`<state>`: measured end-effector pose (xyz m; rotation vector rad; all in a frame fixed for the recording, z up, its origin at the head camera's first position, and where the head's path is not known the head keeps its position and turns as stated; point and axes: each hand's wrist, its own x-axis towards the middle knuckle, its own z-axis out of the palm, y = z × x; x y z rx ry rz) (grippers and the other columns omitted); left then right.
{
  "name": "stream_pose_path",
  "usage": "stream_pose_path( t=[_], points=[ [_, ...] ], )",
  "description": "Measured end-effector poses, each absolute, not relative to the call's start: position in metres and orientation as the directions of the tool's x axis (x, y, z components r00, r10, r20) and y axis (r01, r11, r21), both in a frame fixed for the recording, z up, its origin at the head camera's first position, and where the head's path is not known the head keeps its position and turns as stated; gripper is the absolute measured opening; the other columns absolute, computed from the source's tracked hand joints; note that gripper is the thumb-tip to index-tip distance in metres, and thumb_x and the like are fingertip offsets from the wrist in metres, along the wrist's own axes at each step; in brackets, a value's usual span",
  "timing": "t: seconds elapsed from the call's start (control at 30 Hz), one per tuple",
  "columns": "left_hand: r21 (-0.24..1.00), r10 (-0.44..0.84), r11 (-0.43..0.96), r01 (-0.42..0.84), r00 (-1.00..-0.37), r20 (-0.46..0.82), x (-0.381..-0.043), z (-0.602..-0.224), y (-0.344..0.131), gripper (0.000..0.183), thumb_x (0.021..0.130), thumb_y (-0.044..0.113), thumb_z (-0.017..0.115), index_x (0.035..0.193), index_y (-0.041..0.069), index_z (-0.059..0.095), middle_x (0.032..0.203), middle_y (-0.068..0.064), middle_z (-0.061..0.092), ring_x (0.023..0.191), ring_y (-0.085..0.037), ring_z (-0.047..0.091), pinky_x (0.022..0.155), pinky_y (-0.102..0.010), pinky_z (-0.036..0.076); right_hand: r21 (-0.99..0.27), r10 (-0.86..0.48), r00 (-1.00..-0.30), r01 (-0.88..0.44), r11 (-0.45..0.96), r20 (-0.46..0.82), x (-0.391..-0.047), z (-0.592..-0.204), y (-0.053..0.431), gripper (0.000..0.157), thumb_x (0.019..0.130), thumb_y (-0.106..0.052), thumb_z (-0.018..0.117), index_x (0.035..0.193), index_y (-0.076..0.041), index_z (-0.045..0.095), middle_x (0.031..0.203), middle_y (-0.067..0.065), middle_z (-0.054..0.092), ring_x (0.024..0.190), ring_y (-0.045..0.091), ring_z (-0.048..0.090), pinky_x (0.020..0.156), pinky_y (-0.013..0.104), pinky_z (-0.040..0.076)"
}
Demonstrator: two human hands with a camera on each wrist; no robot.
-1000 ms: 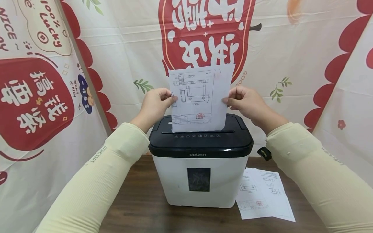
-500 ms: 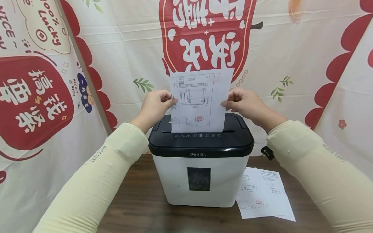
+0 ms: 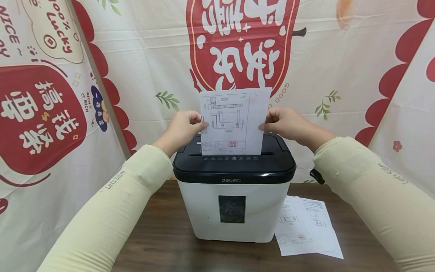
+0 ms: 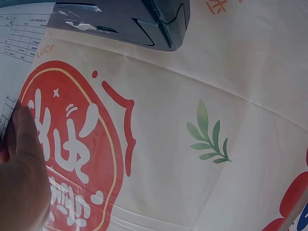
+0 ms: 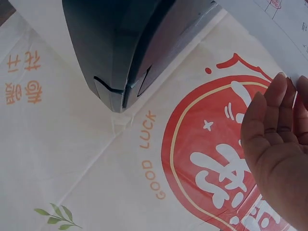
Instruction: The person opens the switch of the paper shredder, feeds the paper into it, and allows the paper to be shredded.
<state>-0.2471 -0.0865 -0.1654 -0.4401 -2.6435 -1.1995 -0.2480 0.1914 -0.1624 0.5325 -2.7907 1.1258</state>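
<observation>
Mid-frame, I saw the left grip and right grip pinching a sheet; its bottom met the shredder's slot.

A red-patterned pale cloth hangs behind a brown wooden table.

Between the fingers I see smooth, matt paper; just below them, a black plastic-looking lid, its front edge glossy. Farther down, a wood-grained tabletop; behind the fingers, a creased, cloth-like backdrop.
</observation>
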Motion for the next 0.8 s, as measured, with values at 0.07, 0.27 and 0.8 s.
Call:
stream_pose_path(
  t=[0.07, 0.27, 0.8],
  points=[
    [0.693, 0.188, 0.631, 0.348, -0.936, 0.298, -0.2472, -0.1667, -0.0871, 0.012, 0.093, 0.016, 0.064, 0.093, 0.006, 0.069, 0.103, -0.007, 0.071, 0.099, -0.021, 0.061, 0.084, -0.037, 0.046, -0.647, -0.299, -0.932, -0.358, 0.673, 0.205, -0.2478, -0.1623, 0.1913, 0.017, 0.093, -0.012, 0.062, 0.104, 0.0, 0.061, 0.121, 0.017, 0.061, 0.104, 0.032, 0.056, 0.089, 0.047, 0.046],
    [0.677, 0.194, 0.651, 0.344, -0.937, 0.29, -0.2475, -0.1697, -0.0892, 0.012, 0.094, 0.016, 0.064, 0.093, 0.005, 0.069, 0.105, -0.008, 0.071, 0.1, -0.021, 0.061, 0.082, -0.036, 0.045, -0.623, -0.315, -0.926, -0.373, 0.688, 0.206, -0.2467, -0.1622, 0.189, 0.014, 0.092, -0.012, 0.063, 0.1, 0.001, 0.062, 0.116, 0.017, 0.063, 0.101, 0.031, 0.056, 0.083, 0.041, 0.043],
    [0.641, 0.21, 0.688, 0.341, -0.939, 0.274, -0.2484, -0.1731, -0.0926, 0.014, 0.095, 0.015, 0.063, 0.09, 0.003, 0.067, 0.106, -0.01, 0.069, 0.096, -0.023, 0.059, 0.073, -0.033, 0.042, -0.607, -0.335, -0.917, -0.396, 0.689, 0.217, -0.2482, -0.1662, 0.1826, 0.018, 0.091, -0.012, 0.065, 0.102, 0.001, 0.063, 0.116, 0.019, 0.063, 0.1, 0.032, 0.058, 0.086, 0.047, 0.047]
  ],
)
